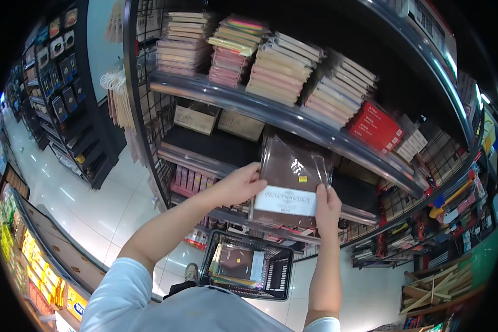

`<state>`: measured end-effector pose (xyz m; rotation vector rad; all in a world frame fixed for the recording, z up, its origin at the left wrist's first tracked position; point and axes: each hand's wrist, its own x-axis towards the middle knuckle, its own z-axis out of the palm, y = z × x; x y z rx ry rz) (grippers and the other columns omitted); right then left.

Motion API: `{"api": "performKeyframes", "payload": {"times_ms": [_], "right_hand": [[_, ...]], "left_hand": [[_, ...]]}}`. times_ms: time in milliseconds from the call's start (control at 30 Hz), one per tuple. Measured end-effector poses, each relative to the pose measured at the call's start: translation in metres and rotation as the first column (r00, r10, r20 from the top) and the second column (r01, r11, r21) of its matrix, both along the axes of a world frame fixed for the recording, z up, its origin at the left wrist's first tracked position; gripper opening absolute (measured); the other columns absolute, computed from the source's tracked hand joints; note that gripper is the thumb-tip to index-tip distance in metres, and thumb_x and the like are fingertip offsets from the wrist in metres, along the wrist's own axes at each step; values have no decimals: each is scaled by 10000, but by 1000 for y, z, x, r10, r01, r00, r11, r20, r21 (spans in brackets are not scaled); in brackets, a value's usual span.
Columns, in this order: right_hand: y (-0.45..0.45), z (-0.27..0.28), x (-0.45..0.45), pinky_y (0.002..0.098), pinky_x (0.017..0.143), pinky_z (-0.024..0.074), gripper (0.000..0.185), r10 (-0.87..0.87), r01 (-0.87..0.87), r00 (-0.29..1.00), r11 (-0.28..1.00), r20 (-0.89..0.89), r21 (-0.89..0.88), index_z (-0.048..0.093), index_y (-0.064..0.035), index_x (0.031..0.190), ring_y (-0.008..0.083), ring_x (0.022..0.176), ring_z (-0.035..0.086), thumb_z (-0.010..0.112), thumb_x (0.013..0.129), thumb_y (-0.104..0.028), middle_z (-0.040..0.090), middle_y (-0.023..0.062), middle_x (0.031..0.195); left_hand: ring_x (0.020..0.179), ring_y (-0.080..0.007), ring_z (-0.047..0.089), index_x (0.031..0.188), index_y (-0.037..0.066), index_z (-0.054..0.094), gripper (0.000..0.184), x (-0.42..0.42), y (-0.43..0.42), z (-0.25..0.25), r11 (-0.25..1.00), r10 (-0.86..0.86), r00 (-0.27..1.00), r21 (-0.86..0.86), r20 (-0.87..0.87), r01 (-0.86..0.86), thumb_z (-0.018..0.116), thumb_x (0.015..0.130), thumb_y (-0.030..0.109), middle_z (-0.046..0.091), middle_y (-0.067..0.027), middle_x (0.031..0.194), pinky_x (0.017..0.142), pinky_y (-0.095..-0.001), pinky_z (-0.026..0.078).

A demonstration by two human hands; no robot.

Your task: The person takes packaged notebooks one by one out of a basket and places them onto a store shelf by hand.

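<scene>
A brown notebook (293,166) in clear plastic wrap, with a white paper band and a small yellow sticker, is held up in front of the shelves. My left hand (246,181) grips its left edge, fingers closed. On the opposite edge, my right hand (328,206) is closed round the side near the band. Below the notebook, a black basket (276,295) stands on the floor with another dark notebook (236,262) and several thin items in it.
An upper shelf (216,91) holds stacks of notebooks (282,69) and a red box (373,127). Cardboard boxes (195,118) sit one level down. Shelving (61,83) stands at the left across the tiled floor (116,205). A snack display (36,265) lines the lower left.
</scene>
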<state>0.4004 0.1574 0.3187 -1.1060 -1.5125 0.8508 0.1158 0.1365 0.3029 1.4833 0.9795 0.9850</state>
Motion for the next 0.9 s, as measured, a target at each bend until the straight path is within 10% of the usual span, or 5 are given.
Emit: {"api": "performKeyframes", "payload": {"times_ms": [267,433,567,700,900], "right_hand": [[122,-6,-7,278,867,433,445,-169,157,972,984,164,84,632,25,1227,118,931,516,569,1026,-367,675,73,1015],[178,-29,-6,466,1074,404,423,-407,170,792,863,456,475,583,-16,1310,458,1252,511,583,985,-286,566,286,1334],[206,-64,0,463,1077,402,420,-454,100,715,819,532,565,584,-12,1305,465,1255,507,587,975,-272,567,298,1324],[195,-63,-11,444,1079,396,409,-388,213,840,879,379,427,563,-17,1339,424,1279,503,541,996,-240,569,250,1349],[185,-36,-16,397,1198,203,552,-245,157,818,965,521,208,407,-40,1498,325,1477,270,523,1010,-270,330,163,1590]], "left_hand": [[933,-347,679,1155,-32,568,333,-3,117,23,859,345,896,480,-281,-180,591,932,214,689,-195,1003,834,-399,535],[1117,-436,587,1197,-18,597,405,8,172,0,794,530,653,586,-541,-159,524,950,294,641,-284,1129,988,-485,476],[1267,-470,490,1481,70,321,694,18,139,-9,790,588,672,498,-451,-358,629,898,286,384,-268,1491,1008,-520,473],[1313,-414,479,1591,114,81,979,12,89,-5,856,487,593,487,-641,-176,708,877,350,396,-241,1499,1086,-478,412],[1336,-432,447,1578,55,98,973,9,93,-4,904,387,612,414,-690,-105,704,892,385,435,-281,1459,1142,-470,346]]}}
